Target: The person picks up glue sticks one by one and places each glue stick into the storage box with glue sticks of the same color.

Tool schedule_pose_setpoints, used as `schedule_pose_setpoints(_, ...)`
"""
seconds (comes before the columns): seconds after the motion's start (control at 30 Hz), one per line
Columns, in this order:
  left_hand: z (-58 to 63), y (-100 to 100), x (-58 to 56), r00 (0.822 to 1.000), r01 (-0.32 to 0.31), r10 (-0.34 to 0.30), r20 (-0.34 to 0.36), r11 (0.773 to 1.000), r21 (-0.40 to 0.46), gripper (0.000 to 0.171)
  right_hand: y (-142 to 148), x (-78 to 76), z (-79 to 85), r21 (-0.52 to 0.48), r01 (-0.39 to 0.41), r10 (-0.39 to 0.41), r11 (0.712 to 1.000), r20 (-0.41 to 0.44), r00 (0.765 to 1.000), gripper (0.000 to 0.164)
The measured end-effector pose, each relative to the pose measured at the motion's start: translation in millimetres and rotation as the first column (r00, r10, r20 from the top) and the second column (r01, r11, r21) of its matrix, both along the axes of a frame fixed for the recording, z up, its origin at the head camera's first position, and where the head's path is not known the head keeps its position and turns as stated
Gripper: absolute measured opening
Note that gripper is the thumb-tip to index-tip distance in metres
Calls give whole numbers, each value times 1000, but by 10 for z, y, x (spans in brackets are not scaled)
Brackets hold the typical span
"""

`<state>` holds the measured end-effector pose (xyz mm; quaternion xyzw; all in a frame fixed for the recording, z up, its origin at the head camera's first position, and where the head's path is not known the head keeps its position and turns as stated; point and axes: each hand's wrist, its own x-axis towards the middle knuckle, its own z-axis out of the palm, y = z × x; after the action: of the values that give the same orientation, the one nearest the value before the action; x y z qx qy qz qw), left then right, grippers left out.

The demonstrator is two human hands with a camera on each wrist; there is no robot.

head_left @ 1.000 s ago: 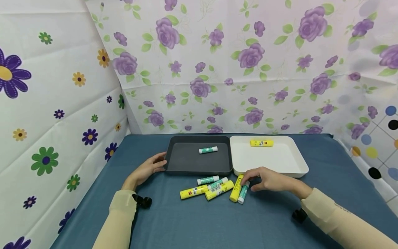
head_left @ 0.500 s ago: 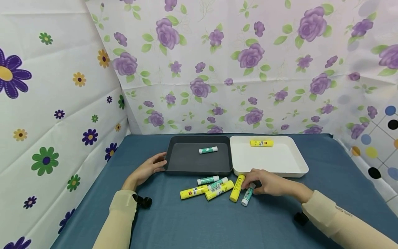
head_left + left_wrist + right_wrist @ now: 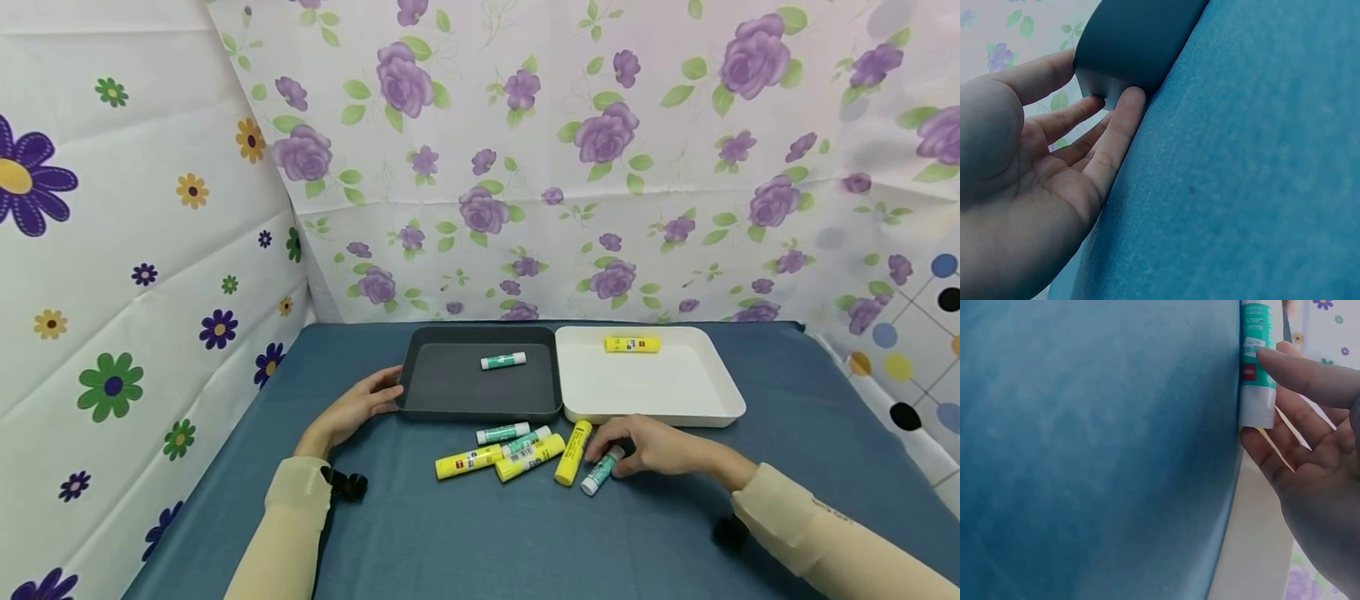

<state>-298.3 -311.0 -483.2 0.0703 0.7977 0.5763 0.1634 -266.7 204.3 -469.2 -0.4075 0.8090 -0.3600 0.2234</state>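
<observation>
My right hand (image 3: 656, 446) pinches a green-and-white glue stick (image 3: 602, 474) between thumb and fingers. In the right wrist view, the thumb lies across the green label of the glue stick (image 3: 1256, 362), and its white end points toward the palm. Just left of that hand lies a yellow glue stick (image 3: 573, 453). My left hand (image 3: 358, 407) touches the left side of the dark grey tray (image 3: 442, 387). Its fairly straight fingers (image 3: 1124, 115) meet the tray's outer corner in the left wrist view.
Inside the dark tray lies one green glue stick (image 3: 503, 361). A yellow glue stick (image 3: 632, 344) rests in the adjoining white tray (image 3: 652, 383). Before the trays sits a loose group of green and yellow glue sticks (image 3: 467, 462) on the blue cloth (image 3: 480, 542).
My right hand has moved slightly down and taken hold of the green glue stick, which has shifted away from the yellow one and turned. The left hand stays at the dark tray.
</observation>
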Motion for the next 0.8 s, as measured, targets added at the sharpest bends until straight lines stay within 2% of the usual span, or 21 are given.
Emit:
schedule_pose_setpoints(0.4,-5,4,-12,1000,4,-4,-3,1000,1,67,-11,-2,-20,-39,-25,26,999,28,999,31)
schedule_pose_setpoints(0.6,-3,8,-19,1000,7,-7,-4,1000,-3,67,18,0,47,-51,-4,7,999,74,997,31)
schedule_pose_setpoints(0.8,4,7,1,1000,3,-3,5,1000,5,67,-6,-45,177,-145,3,18,989,144,989,33)
